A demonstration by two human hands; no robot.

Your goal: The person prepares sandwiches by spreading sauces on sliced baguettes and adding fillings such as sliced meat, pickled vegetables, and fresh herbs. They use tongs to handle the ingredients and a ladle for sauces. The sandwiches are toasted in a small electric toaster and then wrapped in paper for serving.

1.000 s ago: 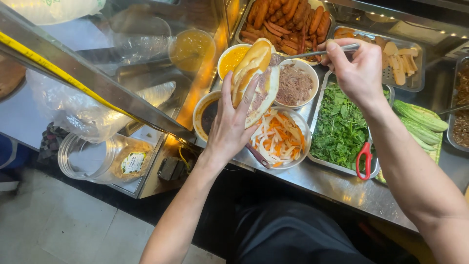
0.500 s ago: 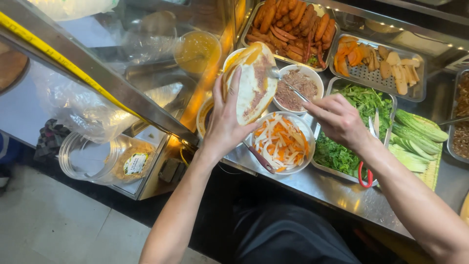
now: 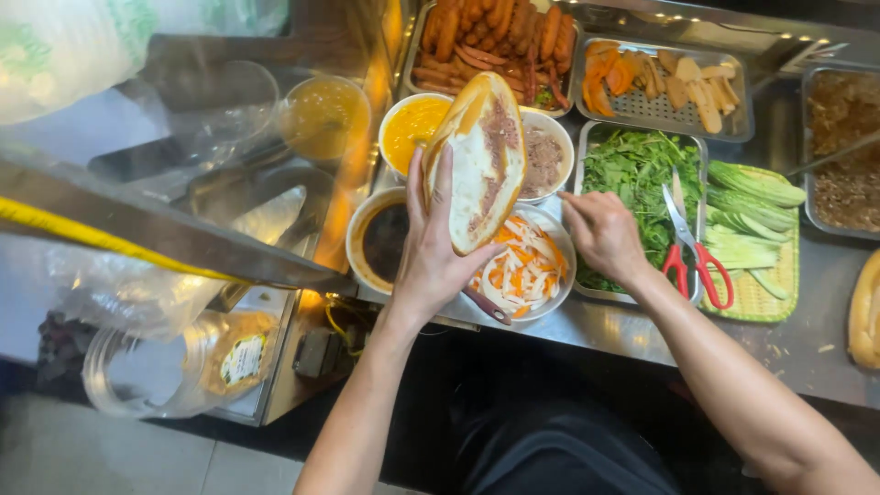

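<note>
Two hands engaged: left hand (image 3: 438, 266) cradling split baguette (image 3: 478, 160), open; right hand (image 3: 600, 234) pinching greens (image 3: 637, 179), grip contents unclear. Filling stage; next needs herbs laid inside.

Warm overhead light, glare on steel counter (image 3: 587, 330) & glass upper left; lower frame dim, edges soft.

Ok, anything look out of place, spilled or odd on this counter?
One thing stands out: red-handled scissors lie across the tray of greens, blades resting on the leaves. A few crumbs dot the steel counter. Nothing looks spilled or damaged.
</note>
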